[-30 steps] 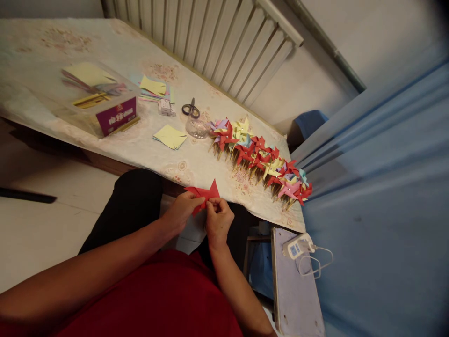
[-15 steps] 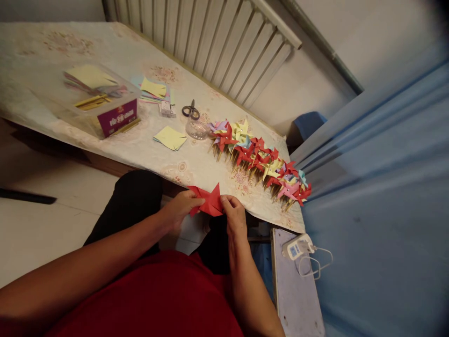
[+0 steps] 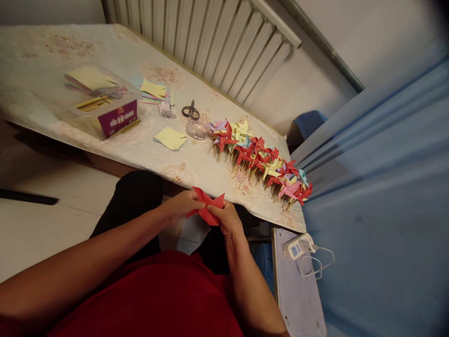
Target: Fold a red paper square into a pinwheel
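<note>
Red folded paper (image 3: 207, 217) pinched from both sides by left hand (image 3: 184, 205) and right hand (image 3: 229, 219), just by the near edge of the table (image 3: 201, 164), equally close to each, with points splayed far-left and far-right, without any clear long axis.

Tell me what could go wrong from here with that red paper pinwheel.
The left hand and right hand both pinch the red paper pinwheel, thumbs close together, so a hard tug might tear or crease it.

It is held by the near edge of the floral tablecloth, so if it slips, it could drop to the floor.
</note>
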### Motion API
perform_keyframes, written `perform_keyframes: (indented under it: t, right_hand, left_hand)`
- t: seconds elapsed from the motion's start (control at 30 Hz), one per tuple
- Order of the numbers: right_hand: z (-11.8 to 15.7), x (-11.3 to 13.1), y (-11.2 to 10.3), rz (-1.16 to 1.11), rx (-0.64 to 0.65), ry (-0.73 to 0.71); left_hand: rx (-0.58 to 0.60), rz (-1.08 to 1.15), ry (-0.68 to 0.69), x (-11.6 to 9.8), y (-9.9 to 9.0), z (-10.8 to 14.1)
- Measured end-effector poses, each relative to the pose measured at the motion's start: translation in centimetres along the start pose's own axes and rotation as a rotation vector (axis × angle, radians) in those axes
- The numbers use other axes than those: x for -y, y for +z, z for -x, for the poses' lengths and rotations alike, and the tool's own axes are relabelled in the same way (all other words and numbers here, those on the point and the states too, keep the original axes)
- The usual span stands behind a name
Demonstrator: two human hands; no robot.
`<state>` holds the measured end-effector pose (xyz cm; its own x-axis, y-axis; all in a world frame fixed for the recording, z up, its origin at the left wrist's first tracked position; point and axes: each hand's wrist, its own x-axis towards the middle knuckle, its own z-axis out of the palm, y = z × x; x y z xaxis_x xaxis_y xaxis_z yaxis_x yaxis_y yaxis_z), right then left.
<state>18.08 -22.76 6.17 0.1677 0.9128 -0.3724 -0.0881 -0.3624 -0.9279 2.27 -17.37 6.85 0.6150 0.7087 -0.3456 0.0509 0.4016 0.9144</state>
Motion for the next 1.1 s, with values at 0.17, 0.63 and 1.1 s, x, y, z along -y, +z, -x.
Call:
perform_keyframes:
  t: [0.17,0.63,1.1]
  right_hand:
    - [0.0,-0.3,-0.1,0.118,-0.006,-0.038]
    - [-0.1,-0.4,1.4,-0.253,-0.123,-0.086]
    - [-0.9,-1.0,3.5,-0.371,-0.309,-0.222]
  left_hand:
    - [0.017,-0.137,-0.011,-0.1,-0.2,-0.2]
    - [0.064,0.392,-0.028,0.9,-0.4,0.3]
    - [-0.194,0.601,0.116,1.1,3.3,-0.1]
